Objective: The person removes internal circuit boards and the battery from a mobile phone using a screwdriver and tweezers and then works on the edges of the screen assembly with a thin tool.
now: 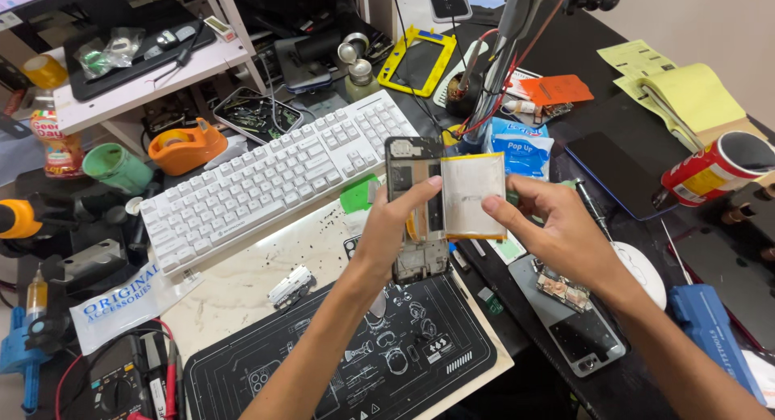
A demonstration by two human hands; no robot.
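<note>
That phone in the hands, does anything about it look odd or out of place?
Yes. The opened phone, held in the left hand, has no back cover, so its insides show. Its flat silver battery sits askew, hanging off the right edge, pinched by the right hand. Another opened phone lies on the desk to the right.

White keyboard (278, 174); orange tape dispenser (187, 144); black mat (347, 363) with white line drawings; yellow notepad (693, 97); silver-grey battery (471, 195) with yellow edging.
</note>
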